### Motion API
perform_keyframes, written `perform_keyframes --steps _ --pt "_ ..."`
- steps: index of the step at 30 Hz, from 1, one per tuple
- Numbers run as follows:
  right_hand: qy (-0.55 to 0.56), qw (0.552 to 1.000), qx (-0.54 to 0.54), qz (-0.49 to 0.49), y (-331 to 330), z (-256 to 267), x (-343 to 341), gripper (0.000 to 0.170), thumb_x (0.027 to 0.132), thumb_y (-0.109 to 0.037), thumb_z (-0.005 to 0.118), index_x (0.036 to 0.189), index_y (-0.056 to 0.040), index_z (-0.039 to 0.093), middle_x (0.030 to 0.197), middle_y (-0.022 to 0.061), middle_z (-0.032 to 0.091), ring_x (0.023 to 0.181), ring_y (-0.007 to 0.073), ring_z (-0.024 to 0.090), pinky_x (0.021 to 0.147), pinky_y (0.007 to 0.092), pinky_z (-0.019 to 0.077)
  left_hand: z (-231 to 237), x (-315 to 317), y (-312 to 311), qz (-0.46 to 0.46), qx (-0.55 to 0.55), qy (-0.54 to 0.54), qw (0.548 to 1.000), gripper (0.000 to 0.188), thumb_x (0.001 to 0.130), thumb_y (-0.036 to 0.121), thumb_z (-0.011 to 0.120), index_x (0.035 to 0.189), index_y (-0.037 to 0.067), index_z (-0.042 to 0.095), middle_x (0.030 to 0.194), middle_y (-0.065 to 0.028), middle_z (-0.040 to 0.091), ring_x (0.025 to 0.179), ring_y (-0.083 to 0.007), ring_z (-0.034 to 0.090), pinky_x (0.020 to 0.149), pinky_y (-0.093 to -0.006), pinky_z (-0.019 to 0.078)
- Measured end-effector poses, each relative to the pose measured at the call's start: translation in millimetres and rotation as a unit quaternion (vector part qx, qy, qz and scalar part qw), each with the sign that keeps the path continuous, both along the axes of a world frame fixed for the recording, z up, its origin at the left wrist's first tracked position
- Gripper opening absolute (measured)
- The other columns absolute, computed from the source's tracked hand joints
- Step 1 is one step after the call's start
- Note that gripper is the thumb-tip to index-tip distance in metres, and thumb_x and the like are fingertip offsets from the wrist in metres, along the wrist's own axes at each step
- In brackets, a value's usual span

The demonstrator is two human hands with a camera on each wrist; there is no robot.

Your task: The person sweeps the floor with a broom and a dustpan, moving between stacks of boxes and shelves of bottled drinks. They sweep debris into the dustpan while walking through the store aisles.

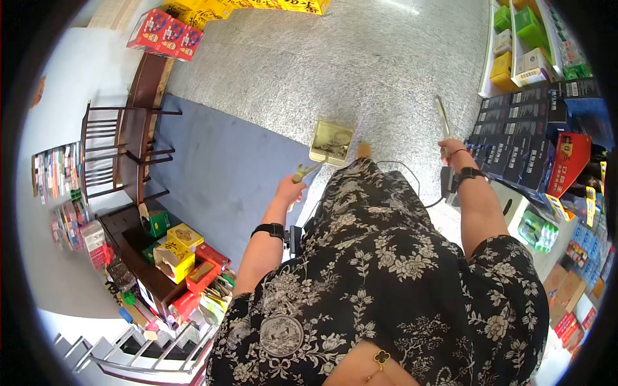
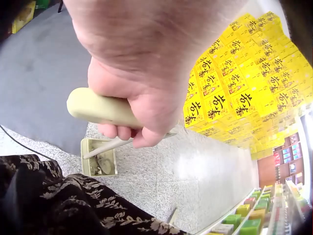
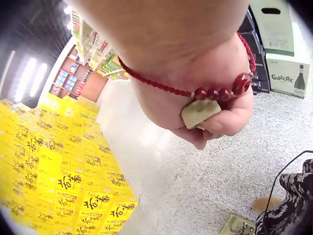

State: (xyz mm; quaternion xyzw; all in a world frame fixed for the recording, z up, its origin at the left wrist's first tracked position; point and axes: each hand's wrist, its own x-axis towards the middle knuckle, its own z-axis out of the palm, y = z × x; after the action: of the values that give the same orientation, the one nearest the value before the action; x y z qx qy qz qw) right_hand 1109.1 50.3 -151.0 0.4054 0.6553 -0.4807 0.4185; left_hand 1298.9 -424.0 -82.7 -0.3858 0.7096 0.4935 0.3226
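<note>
My left hand [image 1: 291, 192] curls round the cream handle [image 2: 105, 108] of a long-handled dustpan [image 2: 99, 169]. The pan rests on the floor in front of the feet, with comb teeth along one side and greyish debris inside. My right hand [image 1: 454, 149], with a red bead bracelet [image 3: 210, 93], grips a pale handle [image 3: 199, 113] whose squared end pokes out of the fist. In the head view a narrow, pale stick-like part [image 1: 442, 114] of this tool extends forward from that hand; the tool's kind does not show clearly.
Yellow cartons [image 2: 230, 83] are stacked ahead. Dark boxes [image 1: 515, 145] and a shelf [image 1: 492, 48] line the right side. A grey-blue mat [image 1: 219, 161], dark wooden chairs [image 1: 103, 151] and a cluttered desk [image 1: 125, 235] lie left. A black cable [image 1: 412, 172] curves near the right leg.
</note>
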Motion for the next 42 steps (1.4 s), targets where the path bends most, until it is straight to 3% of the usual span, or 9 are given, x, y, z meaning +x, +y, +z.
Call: perform_keyframes --steps 3,4,6,12,20,25,31,37,42 --pt "-0.002 0.996 -0.051 -0.075 -42.8 8.5 30.6 0.020 0.079 -0.010 0.057 0.065 -0.0100 0.042 0.049 0.0006 0.042 0.035 0.0137 0.039 0.030 0.0298 0.0296 1.0 20.6 -25.9 -0.016 -0.012 0.016 1.000 0.012 0.071 0.010 0.058 0.078 0.001 0.053 0.056 -0.0052 0.050 0.045 -0.0137 0.047 0.041 -0.0288 0.0376" --pt "-0.030 0.997 -0.011 0.067 -44.9 18.4 33.8 0.012 0.077 -0.008 0.057 0.074 -0.0075 0.046 0.050 0.0012 0.041 0.036 0.0139 0.040 0.030 0.0289 0.0311 0.7 26.5 -21.9 -0.015 -0.013 0.018 1.000 0.012 0.071 0.010 0.058 0.078 0.001 0.053 0.056 -0.0052 0.050 0.045 -0.0137 0.047 0.041 -0.0288 0.0376" --pt "0.012 0.995 -0.006 0.099 -62.6 35.5 53.7 0.012 0.076 -0.007 0.057 0.081 -0.0070 0.046 0.052 0.0020 0.041 0.037 0.0145 0.039 0.030 0.0291 0.0313 -0.2 37.4 -16.2 -0.008 -0.003 0.023 1.000 0.013 0.070 0.010 0.058 0.078 0.001 0.054 0.056 -0.0049 0.049 0.045 -0.0134 0.047 0.041 -0.0286 0.0374" --pt "0.046 0.953 -0.050 0.296 -98.5 70.2 102.5 0.055 0.072 -0.003 0.057 0.123 -0.0161 0.042 0.065 0.0024 0.042 0.047 0.0121 0.039 0.035 0.0272 0.0343 -1.0 70.0 -8.0 0.042 0.000 0.054 0.998 0.015 0.071 0.010 0.059 0.082 0.003 0.054 0.062 -0.0047 0.050 0.050 -0.0139 0.048 0.042 -0.0283 0.0401" --pt "0.003 0.911 -0.084 0.403 -131.1 102.0 147.4 0.066 0.073 0.000 0.059 0.131 -0.0254 0.040 0.058 0.0019 0.041 0.044 0.0118 0.035 0.037 0.0276 0.0301 3.6 88.4 -9.6 0.080 -0.003 0.052 0.995 0.013 0.070 0.009 0.058 0.081 0.002 0.055 0.060 -0.0048 0.049 0.049 -0.0142 0.048 0.043 -0.0294 0.0409" --pt "0.024 0.921 -0.092 0.378 -120.3 114.2 167.6 0.066 0.073 0.000 0.059 0.132 -0.0201 0.039 0.058 0.0023 0.042 0.043 0.0110 0.035 0.037 0.0267 0.0290 8.9 99.8 -19.3 0.090 -0.003 0.055 0.994 0.010 0.070 0.008 0.057 0.076 0.001 0.056 0.059 -0.0053 0.050 0.048 -0.0142 0.048 0.042 -0.0290 0.0411" --pt "0.060 0.974 -0.118 0.184 -62.6 104.6 159.6 0.059 0.073 -0.006 0.058 0.130 -0.0169 0.042 0.061 -0.0016 0.042 0.044 0.0072 0.035 0.035 0.0219 0.0265 11.1 106.7 5.9 0.045 -0.017 0.036 0.998 0.016 0.071 0.010 0.057 0.084 0.003 0.053 0.061 -0.0049 0.048 0.052 -0.0149 0.047 0.046 -0.0304 0.0403" --pt "0.111 0.987 -0.058 0.102 0.8 75.2 129.6 0.066 0.073 -0.006 0.060 0.134 -0.0103 0.034 0.059 0.0026 0.045 0.039 0.0120 0.038 0.032 0.0286 0.0302 20.2 107.0 15.3 0.051 -0.019 0.042 0.998 0.011 0.070 0.007 0.057 0.079 0.001 0.054 0.063 -0.0058 0.051 0.050 -0.0148 0.048 0.044 -0.0304 0.0415" --pt "0.135 0.986 0.005 0.101 62.0 61.7 98.9 0.037 0.076 -0.005 0.057 0.112 -0.0059 0.050 0.056 0.0023 0.042 0.039 0.0136 0.039 0.031 0.0300 0.0289 26.0 100.7 48.1 0.050 0.001 0.006 0.999 0.016 0.070 0.007 0.057 0.085 0.001 0.056 0.064 -0.0056 0.051 0.052 -0.0148 0.049 0.045 -0.0295 0.0416"
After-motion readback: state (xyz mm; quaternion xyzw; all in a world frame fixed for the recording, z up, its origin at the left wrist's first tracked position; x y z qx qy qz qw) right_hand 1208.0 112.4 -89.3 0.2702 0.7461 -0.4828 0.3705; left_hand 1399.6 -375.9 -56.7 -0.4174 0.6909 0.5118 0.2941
